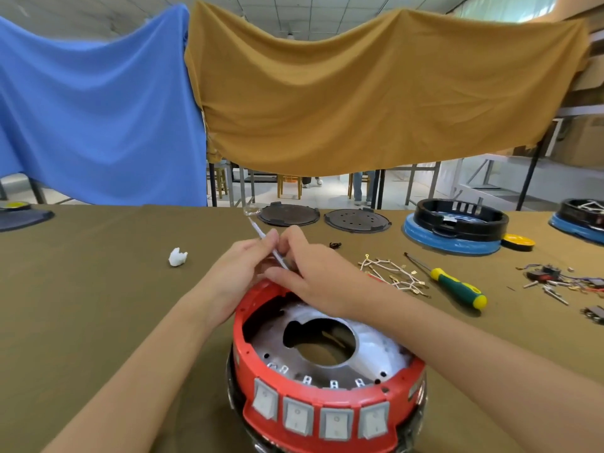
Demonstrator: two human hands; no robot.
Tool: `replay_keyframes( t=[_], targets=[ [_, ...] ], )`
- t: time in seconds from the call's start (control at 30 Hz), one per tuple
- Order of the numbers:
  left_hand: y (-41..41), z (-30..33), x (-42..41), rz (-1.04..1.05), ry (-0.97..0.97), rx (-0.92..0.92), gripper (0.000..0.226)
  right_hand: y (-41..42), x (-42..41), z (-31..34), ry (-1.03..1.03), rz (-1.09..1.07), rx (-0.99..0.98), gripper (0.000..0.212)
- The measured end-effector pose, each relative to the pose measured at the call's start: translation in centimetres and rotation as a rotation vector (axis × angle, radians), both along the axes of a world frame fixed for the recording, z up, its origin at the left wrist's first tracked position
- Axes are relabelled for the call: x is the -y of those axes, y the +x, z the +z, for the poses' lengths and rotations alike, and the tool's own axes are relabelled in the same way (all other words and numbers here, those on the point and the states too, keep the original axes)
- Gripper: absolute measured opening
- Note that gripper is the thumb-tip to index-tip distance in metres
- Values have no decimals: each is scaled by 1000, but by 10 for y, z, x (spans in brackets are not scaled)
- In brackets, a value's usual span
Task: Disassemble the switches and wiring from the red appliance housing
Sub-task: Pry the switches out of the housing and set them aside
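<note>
A desk covered in olive-brown cloth fills the foreground. Behind its far edge hang two draped sheets side by side: a blue cloth on the left and a mustard-yellow cloth on the right. Under their lower hems show a pale floor, dark metal frame legs and yellow wooden stools. Above is a white tiled ceiling; metal shelving stands at the right

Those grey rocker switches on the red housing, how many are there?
4, in a row along the near rim of the red housing: far left, left of middle, right of middle, far right. More may hide around the sides.
</note>
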State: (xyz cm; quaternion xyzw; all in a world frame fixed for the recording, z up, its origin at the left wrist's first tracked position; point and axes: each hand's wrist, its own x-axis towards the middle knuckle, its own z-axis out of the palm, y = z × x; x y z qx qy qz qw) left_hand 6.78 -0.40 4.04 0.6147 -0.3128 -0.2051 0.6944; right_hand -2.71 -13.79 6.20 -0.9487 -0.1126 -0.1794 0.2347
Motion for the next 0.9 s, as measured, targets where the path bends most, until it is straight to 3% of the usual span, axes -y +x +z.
replay_keyframes(
  t=[0.1,0.2,0.27,0.37,0.53,0.63,0.77,0.9],
  targets=[
    [10,6,-3,45,-174,-82,41,-3,21,5,128,-59,56,19],
    [19,5,-3,92,-237,-139,41,-5,53,14,157,-289,58,13],
    [18,-2,0,157,-75,-10,40,-6,67,13,116,-372,-115,23],
    [13,-10,4,220,169,271,39,-3,64,-3,-128,-320,-301,37],
    [7,-12,2,-6,308,168,38,6,54,-9,-276,-287,-230,31],
    [10,-6,-3,5,360,188,37,11,54,-2,-209,-189,-310,34],
    [9,-8,-2,-12,433,286,35,15,49,-11,-99,-163,-304,22],
    [8,-9,1,-56,364,288,37,16,49,-12,-68,-172,-303,25]
  ],
)
